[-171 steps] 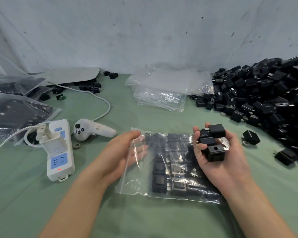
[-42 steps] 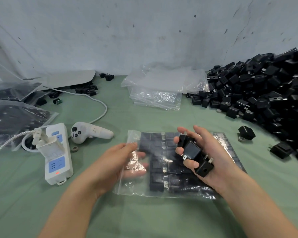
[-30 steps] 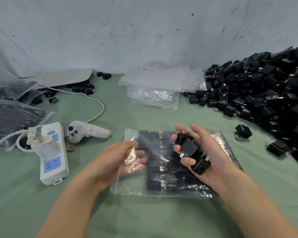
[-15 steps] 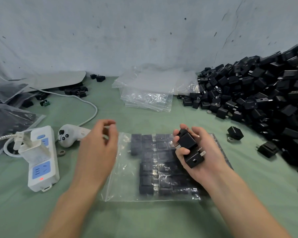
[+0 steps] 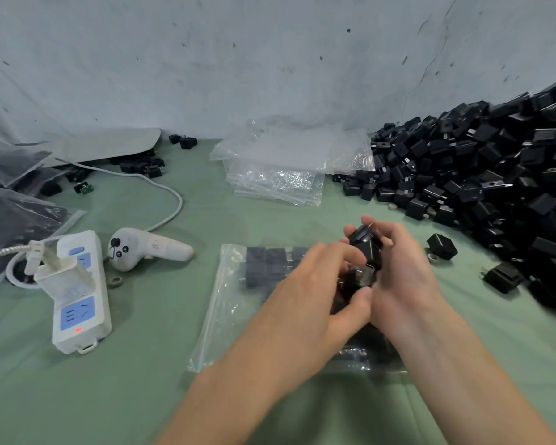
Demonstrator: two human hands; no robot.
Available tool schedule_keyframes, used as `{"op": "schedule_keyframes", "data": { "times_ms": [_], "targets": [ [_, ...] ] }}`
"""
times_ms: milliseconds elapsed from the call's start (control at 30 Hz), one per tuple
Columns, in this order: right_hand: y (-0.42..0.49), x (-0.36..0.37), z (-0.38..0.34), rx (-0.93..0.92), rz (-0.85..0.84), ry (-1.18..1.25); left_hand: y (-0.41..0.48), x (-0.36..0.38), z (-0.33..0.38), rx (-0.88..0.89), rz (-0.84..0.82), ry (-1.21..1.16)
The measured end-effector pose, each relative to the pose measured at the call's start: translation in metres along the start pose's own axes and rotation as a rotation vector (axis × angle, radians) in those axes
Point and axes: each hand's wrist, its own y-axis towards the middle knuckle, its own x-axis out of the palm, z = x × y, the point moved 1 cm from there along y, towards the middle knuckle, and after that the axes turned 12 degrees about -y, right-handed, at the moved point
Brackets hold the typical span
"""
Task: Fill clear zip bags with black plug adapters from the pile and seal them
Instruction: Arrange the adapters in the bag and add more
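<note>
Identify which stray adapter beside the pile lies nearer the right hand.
The adapter beside the small grey ring; the other stray adapter lies further from the right hand.

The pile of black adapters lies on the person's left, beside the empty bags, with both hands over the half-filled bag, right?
No: the head view shows the pile of black adapters on the person's right, beside the empty bags. The left hand and right hand are over the half-filled bag.

Held plenty on the green surface [image 5: 142, 396]: part-filled zip bag [image 5: 231, 303] at centre, empty bags [image 5: 280, 175] stacked behind it, black adapter pile [image 5: 479, 175] heaped at right, white power strip [image 5: 81, 303] beside white controller [image 5: 148, 248] at left, packed bags [image 5: 16, 220] far left.
</note>
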Motion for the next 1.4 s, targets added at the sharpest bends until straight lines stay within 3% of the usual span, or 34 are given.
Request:
{"op": "schedule_keyframes", "data": {
  "times_ms": [167,300,367,533,633,867,1067,1200,1400],
  "targets": [
    [0.006,-0.008,0.000,-0.054,0.042,-0.012,-0.003,-0.038,-0.022,-0.242,0.334,-0.265],
    [0.006,-0.017,-0.001,-0.080,0.026,-0.039,-0.025,-0.095,-0.054,-0.513,0.659,-0.245],
    [0.006,-0.017,0.002,-0.110,0.012,-0.092,-0.040,-0.111,-0.068,-0.665,0.710,-0.224],
    [0.004,-0.015,0.011,-0.160,-0.025,-0.195,-0.050,-0.107,-0.077,-0.815,0.531,-0.433],
    [0.004,-0.017,0.012,-0.197,-0.029,-0.208,-0.047,-0.098,-0.077,-0.797,0.402,-0.363],
    [0.006,-0.019,0.007,-0.236,-0.008,-0.207,-0.046,-0.093,-0.073,-0.755,0.327,-0.225],
    [0.007,-0.022,0.008,-0.244,-0.005,-0.217,-0.043,-0.091,-0.074,-0.719,0.502,-0.270],
    [0.007,-0.022,0.009,-0.246,-0.010,-0.224,-0.042,-0.085,-0.071,-0.674,0.436,-0.277],
    [0.007,-0.023,0.011,-0.240,-0.007,-0.215,-0.043,-0.079,-0.065,-0.753,0.395,-0.363]
  ]
}}
